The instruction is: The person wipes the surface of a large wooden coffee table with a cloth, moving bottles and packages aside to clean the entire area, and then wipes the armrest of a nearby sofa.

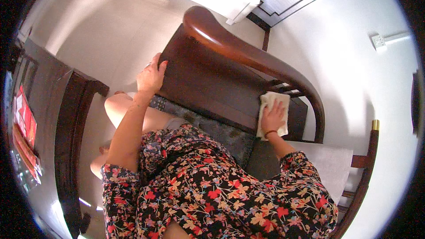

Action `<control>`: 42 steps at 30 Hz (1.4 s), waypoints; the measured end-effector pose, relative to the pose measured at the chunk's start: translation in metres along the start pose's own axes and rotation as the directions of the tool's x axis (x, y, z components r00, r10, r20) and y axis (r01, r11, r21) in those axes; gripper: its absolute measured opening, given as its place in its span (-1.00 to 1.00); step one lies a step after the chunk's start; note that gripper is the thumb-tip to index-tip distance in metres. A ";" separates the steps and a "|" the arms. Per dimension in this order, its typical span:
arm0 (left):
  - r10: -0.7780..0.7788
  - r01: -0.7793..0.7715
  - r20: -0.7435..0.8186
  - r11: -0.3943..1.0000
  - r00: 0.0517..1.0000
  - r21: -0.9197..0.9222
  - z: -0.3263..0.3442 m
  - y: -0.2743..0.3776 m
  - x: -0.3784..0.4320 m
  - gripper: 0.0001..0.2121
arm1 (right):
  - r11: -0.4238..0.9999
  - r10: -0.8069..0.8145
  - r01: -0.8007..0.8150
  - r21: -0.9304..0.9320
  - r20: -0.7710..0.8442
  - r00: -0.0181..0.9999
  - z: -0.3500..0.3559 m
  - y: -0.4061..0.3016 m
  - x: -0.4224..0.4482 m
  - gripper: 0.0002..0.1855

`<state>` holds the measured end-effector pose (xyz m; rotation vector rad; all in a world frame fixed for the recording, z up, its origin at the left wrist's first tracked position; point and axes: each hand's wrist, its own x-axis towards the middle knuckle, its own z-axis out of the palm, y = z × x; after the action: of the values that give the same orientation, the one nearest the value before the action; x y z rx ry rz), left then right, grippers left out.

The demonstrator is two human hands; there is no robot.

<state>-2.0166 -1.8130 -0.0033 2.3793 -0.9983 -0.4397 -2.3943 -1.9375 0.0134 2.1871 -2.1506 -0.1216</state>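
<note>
A dark wooden seat or bench end with a thick curved armrest lies before me. My left hand rests on the near left edge of its flat panel, fingertips curled over the edge, holding nothing loose. My right hand, a thin band at its wrist, presses flat with spread fingers on a pale folded cloth. The cloth lies on the right part of the dark wood, near the slats under the armrest. A grey patterned cushion runs between my body and the panel.
At the left stands a dark wooden table bearing red packets. A pale cloth covers part of the seat at the right, beside a wooden post with a brass-coloured cap. A white wall with a socket is beyond.
</note>
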 end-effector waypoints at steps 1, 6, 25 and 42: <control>-0.010 0.010 -0.005 1.000 1.000 -0.004 0.002 0.002 0.000 -0.59 | 0.987 -0.157 0.156 -0.022 -0.017 0.987 0.000 -0.009 -0.010 -0.36; 0.002 -0.001 0.011 0.994 1.000 -0.112 0.004 0.004 0.001 -0.59 | 0.733 -0.678 0.680 -0.021 -0.091 0.729 -0.012 -0.091 -0.039 -0.33; -0.315 0.166 0.267 -0.313 0.911 -0.935 0.027 -0.126 -0.055 -0.54 | 0.010 -0.983 0.999 -0.046 -0.186 0.001 -0.054 -0.251 -0.067 -0.39; -0.043 0.188 0.203 0.598 0.978 -0.779 0.009 -0.075 -0.068 -0.42 | 0.154 -0.988 0.988 -0.006 -0.028 0.154 -0.074 -0.201 -0.076 -0.27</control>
<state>-2.0247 -1.7217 -0.0470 1.5839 -0.5143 -0.9268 -2.1880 -1.8586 0.0663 3.1207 -0.2150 -0.1239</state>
